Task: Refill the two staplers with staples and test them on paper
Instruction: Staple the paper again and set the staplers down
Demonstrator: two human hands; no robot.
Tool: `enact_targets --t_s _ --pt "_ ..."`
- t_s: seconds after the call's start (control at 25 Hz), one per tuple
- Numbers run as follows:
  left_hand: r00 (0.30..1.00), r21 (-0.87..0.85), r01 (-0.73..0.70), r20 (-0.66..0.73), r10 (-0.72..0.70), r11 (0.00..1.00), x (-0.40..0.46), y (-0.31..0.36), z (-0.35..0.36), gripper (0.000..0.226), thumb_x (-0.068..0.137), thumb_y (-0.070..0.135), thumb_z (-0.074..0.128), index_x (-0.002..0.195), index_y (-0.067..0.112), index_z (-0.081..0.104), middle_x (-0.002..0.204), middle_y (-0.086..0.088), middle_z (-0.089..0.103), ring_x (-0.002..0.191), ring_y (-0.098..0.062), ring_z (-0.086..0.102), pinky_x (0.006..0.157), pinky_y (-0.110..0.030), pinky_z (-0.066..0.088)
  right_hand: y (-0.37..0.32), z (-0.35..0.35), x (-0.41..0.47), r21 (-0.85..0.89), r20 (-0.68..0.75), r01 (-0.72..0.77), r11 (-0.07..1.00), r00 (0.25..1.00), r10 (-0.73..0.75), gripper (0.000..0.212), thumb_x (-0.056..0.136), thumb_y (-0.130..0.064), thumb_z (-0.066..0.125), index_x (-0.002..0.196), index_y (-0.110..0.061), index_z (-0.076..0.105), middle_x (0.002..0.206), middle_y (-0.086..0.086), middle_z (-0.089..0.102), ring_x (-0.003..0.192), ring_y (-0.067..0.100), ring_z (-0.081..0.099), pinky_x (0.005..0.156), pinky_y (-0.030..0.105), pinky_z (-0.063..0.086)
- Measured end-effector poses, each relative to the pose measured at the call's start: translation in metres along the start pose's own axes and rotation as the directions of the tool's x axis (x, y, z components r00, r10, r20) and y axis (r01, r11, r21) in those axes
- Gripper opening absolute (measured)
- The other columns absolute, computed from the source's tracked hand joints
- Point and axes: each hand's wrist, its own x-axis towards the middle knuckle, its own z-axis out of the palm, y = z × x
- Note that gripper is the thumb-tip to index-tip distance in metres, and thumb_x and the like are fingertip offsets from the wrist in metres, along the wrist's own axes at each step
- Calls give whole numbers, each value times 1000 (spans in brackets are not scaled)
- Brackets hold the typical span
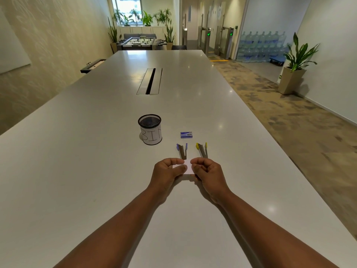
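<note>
A small white piece of paper is pinched between my left hand and my right hand, just above the white table. Right behind the paper lie two staplers, both swung open in a V: a blue one on the left and a yellow one on the right. A small blue box of staples lies closed a little farther back.
A black mesh cup with a label reading "BIN" stands to the left of the staple box. A cable slot runs along the table's middle farther away. The table's right edge drops to carpeted floor.
</note>
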Motion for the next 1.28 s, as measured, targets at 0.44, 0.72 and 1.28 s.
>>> enact_targets --t_s 0.44,0.72,1.28 --pt "999 67 -44 19 43 997 -4 -2 0 27 77 14 84 103 16 76 102 -15 77 94 -34 75 84 -48 63 -1 0 0 71 -9 -23 997 1000 23 15 98 1 60 102 -4 74 84 3 75 69 10 70 61 20 55" --pt "999 -8 -35 -21 35 999 -2 -1 3 21 76 21 80 93 10 79 98 -22 76 93 -38 75 86 -52 61 -3 1 -1 16 -5 32 999 999 -31 16 97 1 61 99 -7 74 79 -7 75 69 2 69 62 13 53" --pt "999 -18 -30 -16 30 999 1 -4 2 13 88 13 74 98 4 77 100 -25 75 92 -40 73 78 -44 60 -2 1 -1 21 -4 15 1000 1000 -15 16 96 1 62 97 -9 75 87 3 74 73 5 70 65 17 54"
